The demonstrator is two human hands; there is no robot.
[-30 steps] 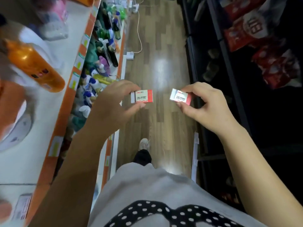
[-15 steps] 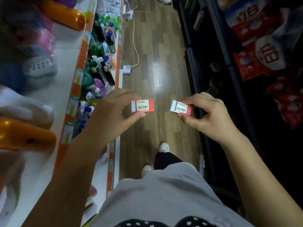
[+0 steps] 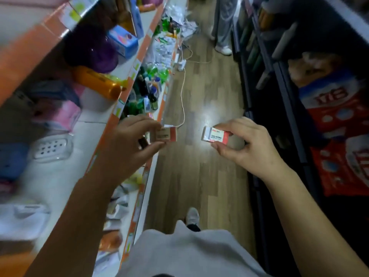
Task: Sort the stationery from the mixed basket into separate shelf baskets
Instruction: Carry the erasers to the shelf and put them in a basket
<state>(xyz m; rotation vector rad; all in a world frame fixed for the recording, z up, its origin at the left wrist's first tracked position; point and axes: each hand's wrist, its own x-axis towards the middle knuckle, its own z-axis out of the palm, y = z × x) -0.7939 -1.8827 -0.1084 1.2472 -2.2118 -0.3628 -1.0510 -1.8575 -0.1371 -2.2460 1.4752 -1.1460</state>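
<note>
Head view: left hand (image 3: 127,144) pinches left eraser (image 3: 163,134) (blurred, probably) at 9 o'clock; right hand (image 3: 245,148) pinches 2B eraser (image 3: 214,134) at 3. The shallow fingertip grip could drop either.

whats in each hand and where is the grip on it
Left hand pinches an eraser by its long edges, thumb below, fingers above; right hand pinches a second eraser the same way, near its red end.

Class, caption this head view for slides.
Left hand pinches one eraser, right hand a second eraser, above the aisle floor.
</note>
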